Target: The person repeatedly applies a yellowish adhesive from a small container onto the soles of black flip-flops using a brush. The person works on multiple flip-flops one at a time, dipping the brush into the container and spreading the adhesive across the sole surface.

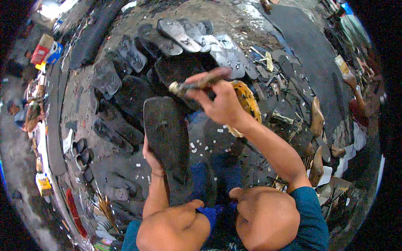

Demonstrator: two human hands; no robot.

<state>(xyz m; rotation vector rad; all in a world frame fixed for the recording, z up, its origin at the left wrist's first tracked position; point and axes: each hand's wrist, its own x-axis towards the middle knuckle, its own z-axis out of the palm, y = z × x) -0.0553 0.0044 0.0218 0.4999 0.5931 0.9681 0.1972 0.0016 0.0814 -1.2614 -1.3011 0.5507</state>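
Note:
My left hand (151, 157) is wrapped round the side of a long dark shoe sole (165, 129), which stands tilted up in front of my knees with its broad end away from me. My right hand (222, 100) grips a brush (201, 81) with a pale tip, held just above and to the right of the sole's far end. The tip looks apart from the sole. Partly hidden behind my right wrist is a round yellow tub (247, 100) with dark smears on its rim. My left fingers are mostly hidden under the sole.
Several dark and grey soles (180, 33) lie in an arc beyond my hands. Wooden shoe lasts (317, 115) stand at the right among scraps. A pair of sandals (81, 152) is at the left. A person (25, 115) sits at the far left. Small white bits (201, 146) dot the ground.

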